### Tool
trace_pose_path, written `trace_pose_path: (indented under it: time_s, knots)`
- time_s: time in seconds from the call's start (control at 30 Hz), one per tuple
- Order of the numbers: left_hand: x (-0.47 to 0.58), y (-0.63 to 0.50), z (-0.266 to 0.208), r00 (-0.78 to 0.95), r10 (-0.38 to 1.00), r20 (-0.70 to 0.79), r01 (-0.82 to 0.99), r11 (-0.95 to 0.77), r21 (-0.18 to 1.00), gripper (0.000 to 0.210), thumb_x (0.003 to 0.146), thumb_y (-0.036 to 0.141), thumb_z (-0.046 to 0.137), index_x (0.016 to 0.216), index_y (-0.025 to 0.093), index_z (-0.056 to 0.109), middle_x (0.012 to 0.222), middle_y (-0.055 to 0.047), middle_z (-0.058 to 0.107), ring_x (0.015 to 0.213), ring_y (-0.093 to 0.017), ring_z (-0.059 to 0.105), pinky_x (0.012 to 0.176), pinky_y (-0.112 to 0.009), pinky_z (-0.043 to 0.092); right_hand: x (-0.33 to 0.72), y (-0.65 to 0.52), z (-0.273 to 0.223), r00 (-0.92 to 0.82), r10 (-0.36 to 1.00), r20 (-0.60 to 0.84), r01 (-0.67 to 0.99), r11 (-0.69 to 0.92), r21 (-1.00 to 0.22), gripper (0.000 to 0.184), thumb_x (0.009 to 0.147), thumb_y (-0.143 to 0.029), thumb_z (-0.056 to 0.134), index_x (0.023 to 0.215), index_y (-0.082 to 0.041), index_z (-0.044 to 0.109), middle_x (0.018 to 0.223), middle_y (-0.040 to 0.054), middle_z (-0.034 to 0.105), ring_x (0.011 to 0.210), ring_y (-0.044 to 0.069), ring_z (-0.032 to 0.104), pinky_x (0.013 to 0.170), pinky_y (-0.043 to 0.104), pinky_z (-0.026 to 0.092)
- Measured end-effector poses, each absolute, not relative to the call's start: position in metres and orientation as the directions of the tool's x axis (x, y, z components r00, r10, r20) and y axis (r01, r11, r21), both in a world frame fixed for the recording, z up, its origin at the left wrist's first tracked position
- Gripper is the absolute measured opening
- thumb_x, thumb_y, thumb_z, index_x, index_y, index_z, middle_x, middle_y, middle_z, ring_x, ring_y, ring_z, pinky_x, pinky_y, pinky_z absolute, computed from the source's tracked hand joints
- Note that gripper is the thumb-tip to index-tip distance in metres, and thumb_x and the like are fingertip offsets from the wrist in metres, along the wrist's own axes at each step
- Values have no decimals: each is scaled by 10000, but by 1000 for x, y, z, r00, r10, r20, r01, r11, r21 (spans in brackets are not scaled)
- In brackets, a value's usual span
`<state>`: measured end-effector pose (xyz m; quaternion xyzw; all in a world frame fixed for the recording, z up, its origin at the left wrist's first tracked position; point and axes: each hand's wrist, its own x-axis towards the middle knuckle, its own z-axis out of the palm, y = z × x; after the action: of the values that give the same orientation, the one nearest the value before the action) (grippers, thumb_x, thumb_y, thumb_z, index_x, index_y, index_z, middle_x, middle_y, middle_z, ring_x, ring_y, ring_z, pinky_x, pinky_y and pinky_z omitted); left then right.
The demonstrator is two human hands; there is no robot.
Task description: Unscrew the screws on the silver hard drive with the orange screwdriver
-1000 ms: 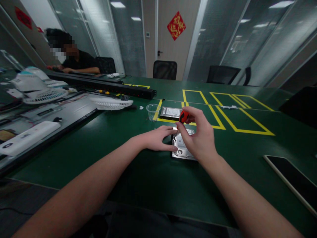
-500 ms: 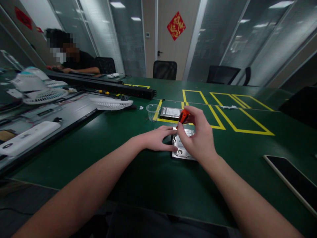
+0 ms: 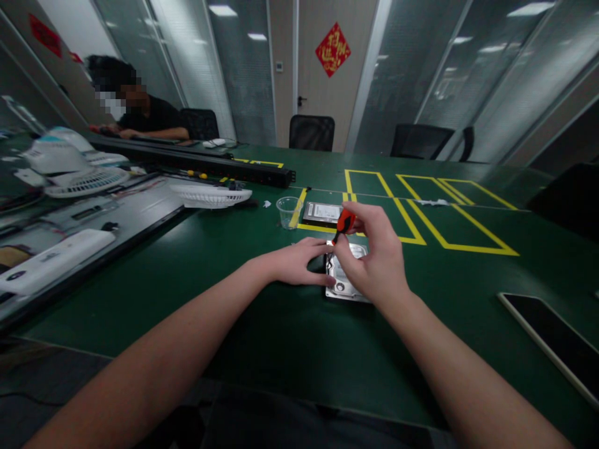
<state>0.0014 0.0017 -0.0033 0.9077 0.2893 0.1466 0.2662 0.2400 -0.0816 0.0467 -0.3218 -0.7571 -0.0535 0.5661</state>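
A silver hard drive [image 3: 349, 290] lies on the green table in front of me, partly covered by both hands. My left hand [image 3: 299, 262] holds it at its left side, thumb on the near part and fingers at the far corner. In my right hand [image 3: 374, 249], a red and black screwdriver [image 3: 345, 223] is pinched between thumb and fingers. It leans over the far left corner of the drive. Its tip is too small and hidden to make out. Behind it lies a second hard drive [image 3: 321, 212], label up, next to a clear plastic cup [image 3: 289, 218].
Yellow tape outlines [image 3: 477, 251] mark the table. A phone-like dark slab [image 3: 556, 337] rests at the right. On the left are white fan parts [image 3: 210, 194], a long black bar [image 3: 253, 173] and a white casing [image 3: 56, 259]. Another person [image 3: 150, 118] sits at the far left.
The screwdriver handle has shifted and tilted slightly in my right hand, whose fingers have moved a little to the left. My left hand and the hard drive stay in place.
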Motion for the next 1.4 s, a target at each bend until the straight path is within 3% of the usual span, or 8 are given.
trace_pose_path:
  time_s: [0.33,0.5,0.77,1.03,1.23,1.4]
  knots:
    - [3,0,0,790,607,84,470,-688,553,1076,1088,926,902,1926,299,651,2028,-204,592,1940,-522,492,1612,-718,416,243,-81,45,-162,455,876,553,777,-301,641,1064,-75,675,1647,-333,744,1421,101,833,1213,321,859,1049,542,798]
    - [3,0,0,794,600,97,454,-691,562,1040,1098,899,911,1942,358,635,2045,-175,580,1928,-521,518,1589,-730,444,242,-80,47,-179,411,894,569,785,-247,493,1148,-198,774,1623,-322,728,1404,99,869,1189,326,868,993,525,807]
    - [4,-2,4,795,603,73,468,-684,559,1005,1109,876,900,1892,285,676,2038,-212,574,1928,-525,509,1596,-742,425,246,-76,44,-105,472,875,631,712,-309,419,1153,-402,899,1537,-334,745,1361,91,894,1085,320,876,976,507,817]
    - [2,-3,6,806,587,78,456,-700,549,1021,1122,891,879,1922,304,641,2020,-187,610,1927,-500,511,1597,-695,434,245,-77,43,-79,455,887,606,728,-319,399,1125,-265,863,1485,-344,712,1317,63,886,1079,319,889,953,538,815]
    - [1,-3,5,810,582,70,452,-697,556,1028,1130,922,852,1937,329,620,2054,-176,572,1953,-499,470,1607,-725,400,245,-75,35,-61,509,859,589,713,-381,531,1139,-265,833,1615,-351,611,1404,105,891,1148,337,921,992,582,827]
    - [0,-2,5,809,584,73,449,-693,563,1043,1127,911,870,1944,312,621,2052,-197,571,1942,-520,476,1597,-755,404,245,-75,38,-72,472,879,611,717,-335,447,1140,-273,819,1558,-341,674,1328,90,875,1072,319,884,938,561,828]
